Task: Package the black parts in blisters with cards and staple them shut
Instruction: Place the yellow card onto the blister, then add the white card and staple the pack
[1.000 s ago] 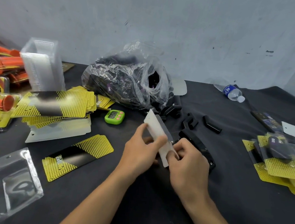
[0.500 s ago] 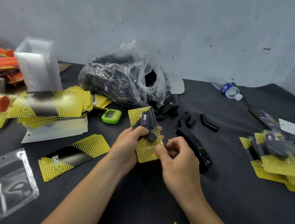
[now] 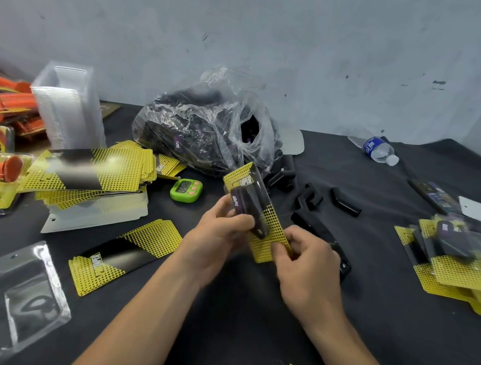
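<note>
Both hands hold one filled blister (image 3: 261, 201) tilted in the air above the middle of the desk (image 3: 395, 327), in front of the bag (image 3: 203, 132). The black part (image 3: 248, 215) sits in the pocket and the yellow card (image 3: 269, 240) is behind it. Left hand (image 3: 220, 236): thumb and fingers curled round the mid-section, clamped on the blister over the part. Right hand (image 3: 307, 269): thumb and forefinger pinched on the lower edge of the card. No staple can be made out, so I judge closure not yet done. The stapler (image 3: 308, 223) lies on the desk just behind the right hand, partly hidden by it. Risks from here: reaching for the stapler means freeing one hand, and a one-handed grip could let the blister spring open, so the card skews or the part slides out of the pocket. A staple set too near the rim could miss the card, and one set too far in could strike the part. Finished packs (image 3: 459, 259) are piled at right, well apart.
</note>
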Demonstrator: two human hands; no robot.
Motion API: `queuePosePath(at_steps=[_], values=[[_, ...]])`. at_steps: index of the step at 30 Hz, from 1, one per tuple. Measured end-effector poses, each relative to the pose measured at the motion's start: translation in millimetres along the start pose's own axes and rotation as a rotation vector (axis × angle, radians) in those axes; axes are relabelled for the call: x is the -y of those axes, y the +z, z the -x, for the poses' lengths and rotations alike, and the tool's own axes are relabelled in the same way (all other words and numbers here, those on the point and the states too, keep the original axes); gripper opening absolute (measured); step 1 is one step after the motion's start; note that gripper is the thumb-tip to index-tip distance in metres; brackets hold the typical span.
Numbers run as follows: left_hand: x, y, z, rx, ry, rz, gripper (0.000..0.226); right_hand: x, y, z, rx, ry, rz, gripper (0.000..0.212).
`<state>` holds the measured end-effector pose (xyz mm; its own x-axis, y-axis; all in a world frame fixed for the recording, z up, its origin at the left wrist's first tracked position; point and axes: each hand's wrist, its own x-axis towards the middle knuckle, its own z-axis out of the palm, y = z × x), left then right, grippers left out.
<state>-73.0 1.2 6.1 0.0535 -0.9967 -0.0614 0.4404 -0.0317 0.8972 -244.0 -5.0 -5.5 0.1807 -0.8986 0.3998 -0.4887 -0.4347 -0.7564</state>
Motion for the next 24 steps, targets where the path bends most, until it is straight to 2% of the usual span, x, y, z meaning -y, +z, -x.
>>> queuePosePath(at_steps=[4, 7, 10, 14, 18, 24], values=[[-2.7, -7.0, -1.2, 0.008, 0.004, 0.077, 0.073, 0.9, -8.5, -3.6, 0.026, -0.095, 0.191, 0.02], [-3.4, -10.3, -2.0, 0.031, -0.012, 0.086, 0.067, 0.9, -9.9, -4.1, 0.06, -0.015, 0.031, 0.02], [-4.8, -8.9, -3.4, 0.013, -0.03, 0.055, 0.05, -0.4, -4.4, -3.3, 0.136, 0.159, -0.24, 0.022], [-2.9, -6.0, -5.9, -0.089, -0.056, -0.037, 0.046, -1.2, 5.1, -2.1, 0.24, 0.37, -0.528, 0.018], [-0.4, -8.6, -8.8, -0.174, -0.018, -0.053, 0.026, -0.7, 11.8, -2.8, 0.319, 0.484, -0.526, 0.02], [2.3, -6.7, -9.6, -0.183, -0.03, -0.064, 0.019, 0.7, 10.6, -5.3, 0.3, 0.558, -0.626, 0.019]])
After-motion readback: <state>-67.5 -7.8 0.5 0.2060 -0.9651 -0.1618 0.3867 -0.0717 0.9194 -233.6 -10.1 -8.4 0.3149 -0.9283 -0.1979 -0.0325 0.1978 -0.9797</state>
